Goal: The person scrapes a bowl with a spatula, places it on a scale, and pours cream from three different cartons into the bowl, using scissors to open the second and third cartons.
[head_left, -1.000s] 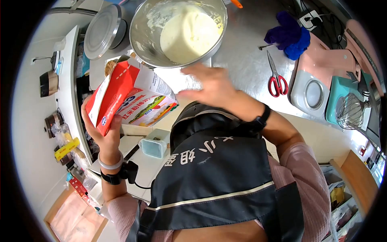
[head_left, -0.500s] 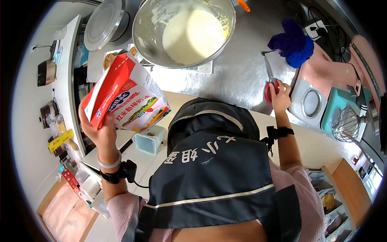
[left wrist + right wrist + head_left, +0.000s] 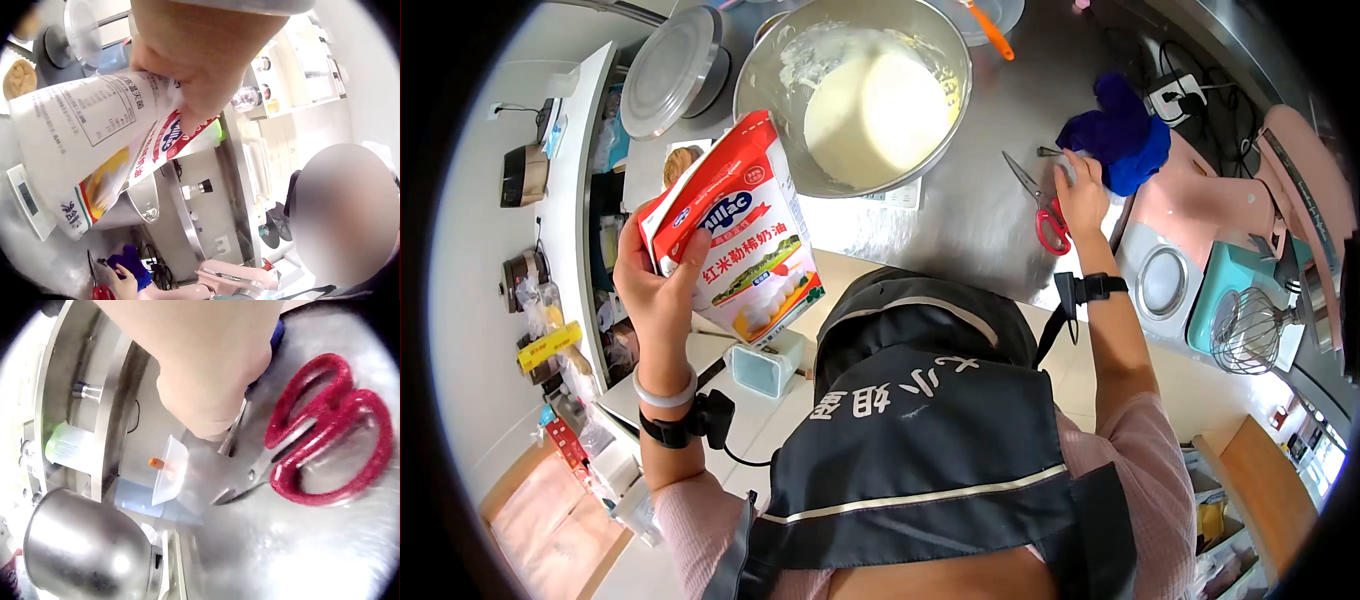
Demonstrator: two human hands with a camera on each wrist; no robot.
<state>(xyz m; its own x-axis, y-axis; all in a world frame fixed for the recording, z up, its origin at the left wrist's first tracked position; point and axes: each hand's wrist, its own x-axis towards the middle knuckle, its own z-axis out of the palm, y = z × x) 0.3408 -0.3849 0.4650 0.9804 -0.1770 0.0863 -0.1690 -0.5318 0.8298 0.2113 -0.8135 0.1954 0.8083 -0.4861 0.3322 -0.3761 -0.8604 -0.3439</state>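
Observation:
My left hand (image 3: 662, 290) grips a red and white cream carton (image 3: 752, 250) by its folded top, thumb across the front. The carton is tilted beside the big metal bowl (image 3: 755, 90), which holds a pale creamy mix (image 3: 870, 120). Over the counter, my right hand (image 3: 1083, 195) has its fingertips right at a small metal utensil (image 3: 1048, 152), thumb and forefinger a little apart. Red-handled scissors (image 3: 1050, 228) lie just beside that hand, blades partly spread. In the right wrist view the utensil (image 3: 232, 434) shows below my hand, with the scissors (image 3: 275, 465) close by.
Purple and blue cloths (image 3: 1122, 140) lie beyond my right hand. A pink stand mixer (image 3: 1215, 190) and wire whisk (image 3: 1245, 330) stand at right. A kitchen scale (image 3: 31, 203) sits under the bowl; a metal turntable (image 3: 672, 75) is at back left.
My right hand came across from beside the carton to the scissors handles, then moved off them to the small utensil. The scissors have swung round to the left. The carton now stands more upright.

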